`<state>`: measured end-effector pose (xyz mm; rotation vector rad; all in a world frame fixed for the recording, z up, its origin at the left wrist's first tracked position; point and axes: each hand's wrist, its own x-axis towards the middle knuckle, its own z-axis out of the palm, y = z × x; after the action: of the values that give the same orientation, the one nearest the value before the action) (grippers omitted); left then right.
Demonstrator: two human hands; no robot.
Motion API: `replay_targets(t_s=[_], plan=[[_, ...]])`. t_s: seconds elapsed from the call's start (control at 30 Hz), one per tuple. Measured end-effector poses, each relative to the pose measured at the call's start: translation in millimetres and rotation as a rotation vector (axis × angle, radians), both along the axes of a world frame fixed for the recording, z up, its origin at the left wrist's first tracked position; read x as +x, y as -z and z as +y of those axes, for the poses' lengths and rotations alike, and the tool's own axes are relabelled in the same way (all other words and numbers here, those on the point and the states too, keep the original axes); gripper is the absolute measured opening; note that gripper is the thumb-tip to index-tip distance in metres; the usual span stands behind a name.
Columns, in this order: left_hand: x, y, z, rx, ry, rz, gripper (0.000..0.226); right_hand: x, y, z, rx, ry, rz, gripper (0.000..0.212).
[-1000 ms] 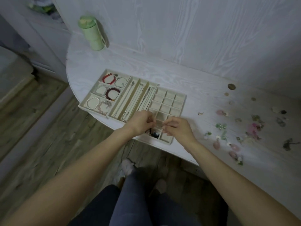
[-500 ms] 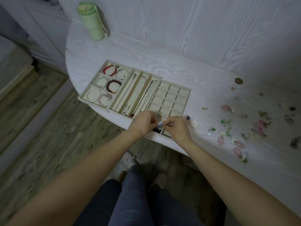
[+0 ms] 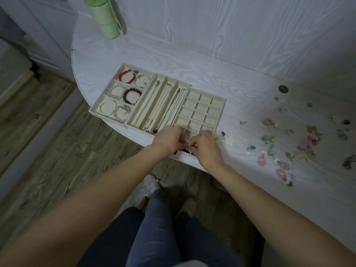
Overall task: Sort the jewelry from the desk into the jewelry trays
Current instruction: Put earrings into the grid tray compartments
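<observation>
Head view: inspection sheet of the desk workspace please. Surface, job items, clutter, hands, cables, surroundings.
Surface: white wood-grain desk with a rounded left end, against a matching wall.
Job's things: bracelet tray holds beaded bracelets; necklace tray holds chains; grid tray has its visible cells bare, with something dark in a near cell by the hands. Loose jewelry lies scattered on the right of the desk.
Clutter: green bottle at the far left of the desk.
Grippers: left hand and right hand pinch a small piece together over the grid tray's near edge.
Cables: nothing seen.
Surroundings: wood-look floor; the person's legs and shoes below.
</observation>
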<state>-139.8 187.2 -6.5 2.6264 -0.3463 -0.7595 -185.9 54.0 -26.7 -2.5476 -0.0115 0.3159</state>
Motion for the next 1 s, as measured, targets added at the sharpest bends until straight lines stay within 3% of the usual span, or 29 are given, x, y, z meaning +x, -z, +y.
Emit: replay_targets(t_s=[0.5,1.0], plan=[[0,-10,6,-0.087,-0.07,0.031,0.014,7,-7,-2,-0.14,-0.093,0.041,0.023],[0,-3,-5,-0.084,-0.233,0.077,0.021,10,-14,-2,-0.124,-0.097,0.082,0.015]])
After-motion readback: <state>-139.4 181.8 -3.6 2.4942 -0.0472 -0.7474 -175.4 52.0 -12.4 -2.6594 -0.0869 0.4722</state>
